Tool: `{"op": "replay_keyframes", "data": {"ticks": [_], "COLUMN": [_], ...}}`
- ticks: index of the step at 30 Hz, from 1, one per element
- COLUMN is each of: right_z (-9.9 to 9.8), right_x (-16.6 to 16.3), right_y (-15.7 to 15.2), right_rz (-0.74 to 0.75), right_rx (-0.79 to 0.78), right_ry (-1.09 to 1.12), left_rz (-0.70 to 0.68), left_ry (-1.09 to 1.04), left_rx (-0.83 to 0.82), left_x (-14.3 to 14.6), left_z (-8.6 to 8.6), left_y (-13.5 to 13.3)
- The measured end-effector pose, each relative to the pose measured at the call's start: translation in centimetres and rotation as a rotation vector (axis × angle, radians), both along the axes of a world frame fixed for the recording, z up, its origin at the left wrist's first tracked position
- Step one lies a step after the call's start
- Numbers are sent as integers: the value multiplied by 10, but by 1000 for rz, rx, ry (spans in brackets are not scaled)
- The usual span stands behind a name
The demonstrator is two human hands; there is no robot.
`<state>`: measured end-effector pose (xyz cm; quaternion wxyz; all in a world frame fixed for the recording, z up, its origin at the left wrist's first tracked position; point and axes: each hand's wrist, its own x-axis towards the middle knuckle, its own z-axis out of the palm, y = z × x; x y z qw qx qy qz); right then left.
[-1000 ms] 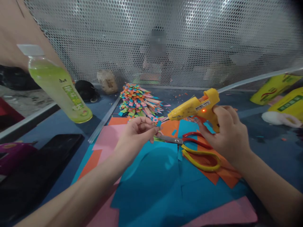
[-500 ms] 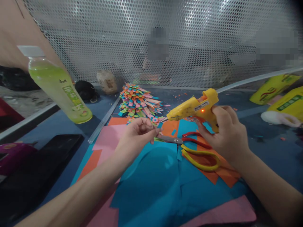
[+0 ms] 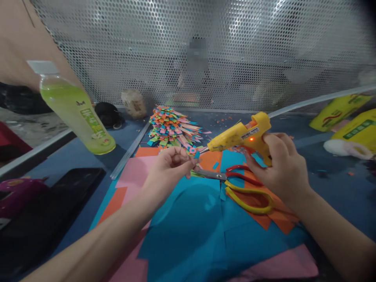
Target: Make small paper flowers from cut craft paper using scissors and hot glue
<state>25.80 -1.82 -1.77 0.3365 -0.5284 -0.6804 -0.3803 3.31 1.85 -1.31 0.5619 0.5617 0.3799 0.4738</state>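
My right hand (image 3: 283,168) is wrapped round the handle of a yellow glue gun (image 3: 235,135), whose orange light is lit. Its metal nozzle points left, close to the fingertips of my left hand (image 3: 178,162). Those fingers pinch a small blue paper piece (image 3: 197,155). A small paper flower (image 3: 192,150) shows just behind the fingertips; whether it is held I cannot tell. Below the glue gun lie scissors (image 3: 246,190) with one red and one yellow handle, on sheets of blue paper (image 3: 188,223) and orange paper. A pile of multicoloured paper strips (image 3: 173,127) stands behind my left hand.
At left stand a green drink bottle (image 3: 76,111) and a black phone-like slab (image 3: 55,211). A clear glue stick (image 3: 129,152) lies beside the paper. Yellow packets (image 3: 340,111) sit at right. A perforated metal panel (image 3: 141,51) closes off the back.
The blue paper piece now shows more clearly at my left fingertips, by the nozzle. Both hands have stayed almost in place; the view has shifted slightly.
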Motion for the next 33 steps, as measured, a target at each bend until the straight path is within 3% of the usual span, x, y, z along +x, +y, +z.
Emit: {"op": "replay_keyframes", "data": {"ticks": [21,33], "right_z": [-1,-4], "right_x": [0,6], "right_y": [-1,6], "right_rz": [-7,-111], "right_rx": [-8,-94], "right_ry": [-23,58], "left_rz": [-13,-19], "left_ry": [2,12], "left_rx": [5,-6], "left_x": [0,-1], "left_z": [-1,-2], "left_y": [0,1]}}
